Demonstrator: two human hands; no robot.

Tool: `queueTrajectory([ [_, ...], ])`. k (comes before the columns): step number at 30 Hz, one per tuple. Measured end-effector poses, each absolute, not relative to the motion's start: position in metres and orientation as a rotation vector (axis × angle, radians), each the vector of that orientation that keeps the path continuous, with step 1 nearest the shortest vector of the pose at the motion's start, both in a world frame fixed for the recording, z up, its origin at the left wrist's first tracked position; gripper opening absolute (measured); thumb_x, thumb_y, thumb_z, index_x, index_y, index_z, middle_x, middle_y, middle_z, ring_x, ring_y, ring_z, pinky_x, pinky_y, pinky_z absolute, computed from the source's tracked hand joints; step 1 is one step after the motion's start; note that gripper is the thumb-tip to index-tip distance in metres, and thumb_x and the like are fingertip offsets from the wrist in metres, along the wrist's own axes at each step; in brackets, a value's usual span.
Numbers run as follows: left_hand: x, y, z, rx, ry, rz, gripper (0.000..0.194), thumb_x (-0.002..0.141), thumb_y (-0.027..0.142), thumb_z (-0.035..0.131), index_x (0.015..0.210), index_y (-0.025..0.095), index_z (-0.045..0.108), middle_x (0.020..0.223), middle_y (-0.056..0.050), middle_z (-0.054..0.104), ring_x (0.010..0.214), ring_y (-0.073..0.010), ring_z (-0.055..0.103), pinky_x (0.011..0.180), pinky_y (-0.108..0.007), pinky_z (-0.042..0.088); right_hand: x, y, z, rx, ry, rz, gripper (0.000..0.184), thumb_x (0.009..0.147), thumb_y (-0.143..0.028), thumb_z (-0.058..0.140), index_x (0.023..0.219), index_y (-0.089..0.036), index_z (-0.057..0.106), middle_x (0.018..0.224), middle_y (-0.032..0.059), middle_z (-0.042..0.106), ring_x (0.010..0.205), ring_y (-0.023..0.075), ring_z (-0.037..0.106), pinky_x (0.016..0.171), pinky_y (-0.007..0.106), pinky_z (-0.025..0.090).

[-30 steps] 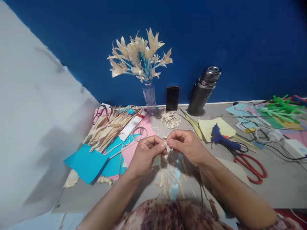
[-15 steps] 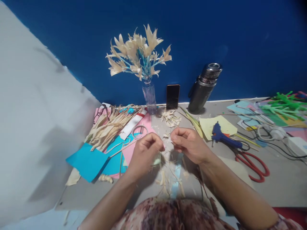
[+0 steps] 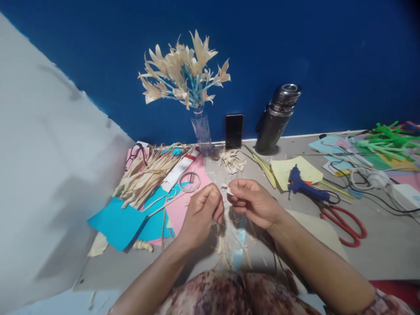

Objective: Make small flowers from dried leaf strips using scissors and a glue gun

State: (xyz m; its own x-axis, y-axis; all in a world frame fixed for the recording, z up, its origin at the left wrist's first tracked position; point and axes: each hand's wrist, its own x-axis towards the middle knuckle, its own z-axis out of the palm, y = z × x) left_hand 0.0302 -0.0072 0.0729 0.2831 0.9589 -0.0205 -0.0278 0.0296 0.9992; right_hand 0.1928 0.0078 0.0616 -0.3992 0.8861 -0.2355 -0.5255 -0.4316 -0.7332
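Above the middle of the table, my right hand (image 3: 252,202) pinches a small pale piece (image 3: 229,190), perhaps dried husk, between thumb and fingertips. Just left of it, my left hand (image 3: 204,207) is closed with the fingers curled in; whether anything is inside is hidden. A narrow gap parts the two hands. Beyond them lies a heap of cream-coloured husk pieces (image 3: 232,161). Thin pale scraps (image 3: 226,249) and a light blue strip (image 3: 240,245) lie below the hands, near my body.
Husk flowers (image 3: 183,72) stand in a clear bottle (image 3: 201,133) by the wall, beside a phone (image 3: 234,131) and a flask (image 3: 277,122). At left are dried husks (image 3: 147,175), tape roll (image 3: 189,182) and blue paper (image 3: 116,223); at right, a glue gun (image 3: 303,186), red-handled scissors (image 3: 348,223) and cables.
My hands, fingertips together a second ago, came apart. The small pale piece stayed in my right hand, now turned up more into view. My left fingers curled in. The view shifted slightly.
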Motion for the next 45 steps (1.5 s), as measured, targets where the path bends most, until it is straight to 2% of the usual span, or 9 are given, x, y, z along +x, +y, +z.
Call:
queueTrajectory([
  [2,0.0316,-0.0074,0.0744,1.303,1.041,1.025,0.037,0.095,0.046,0.054,0.068,0.02,0.052,0.058,0.001,0.056,0.054,-0.0113,0.049,0.057,-0.024,0.041,0.1921,0.0078,0.0606,-0.752,-0.686,1.969,0.037,0.066,-0.038,0.088,0.067,-0.014,0.06,0.059,-0.0038,0.051,0.048,0.0028,0.029,0.043,0.016,0.024],
  [5,0.0334,-0.0072,0.0778,1.301,1.094,1.073,0.016,0.087,0.033,0.066,0.08,0.019,0.062,0.07,-0.001,0.064,0.062,-0.0132,0.057,0.061,-0.025,0.046,0.1901,0.0069,0.0602,-0.757,-0.708,1.917,0.036,0.068,-0.039,0.087,0.067,-0.014,0.061,0.059,-0.0035,0.052,0.048,0.0034,0.032,0.043,0.016,0.024],
  [7,0.0341,-0.0072,0.0796,1.307,1.132,1.071,0.012,0.082,0.028,0.07,0.08,0.017,0.065,0.07,-0.001,0.065,0.062,-0.0135,0.058,0.06,-0.025,0.046,0.1883,0.006,0.0606,-0.794,-0.736,1.852,0.035,0.068,-0.04,0.086,0.068,-0.015,0.062,0.058,-0.0038,0.052,0.047,0.0039,0.033,0.043,0.016,0.025],
  [16,0.0371,-0.0064,0.0831,1.312,1.236,1.072,0.011,0.078,0.024,0.07,0.071,0.016,0.07,0.064,-0.002,0.066,0.057,-0.0128,0.056,0.055,-0.024,0.043,0.184,0.0049,0.0591,-0.902,-0.795,1.725,0.034,0.066,-0.042,0.086,0.07,-0.016,0.064,0.054,-0.0041,0.052,0.047,0.0061,0.039,0.042,0.018,0.027],
  [36,0.0386,-0.0058,0.0807,1.349,1.253,1.039,0.012,0.08,0.025,0.067,0.073,0.015,0.068,0.064,-0.002,0.066,0.058,-0.0127,0.058,0.056,-0.023,0.045,0.1843,0.0061,0.0612,-0.911,-0.752,1.77,0.038,0.062,-0.043,0.088,0.067,-0.015,0.063,0.052,-0.0046,0.051,0.045,0.0042,0.037,0.041,0.016,0.025],
  [45,0.038,-0.0072,0.0821,1.349,1.244,1.033,0.012,0.081,0.024,0.065,0.073,0.015,0.067,0.062,-0.001,0.066,0.057,-0.0121,0.058,0.055,-0.022,0.045,0.1847,0.0063,0.0573,-0.889,-0.753,1.783,0.036,0.065,-0.042,0.087,0.069,-0.014,0.064,0.054,-0.0039,0.053,0.046,0.0039,0.039,0.042,0.015,0.026],
])
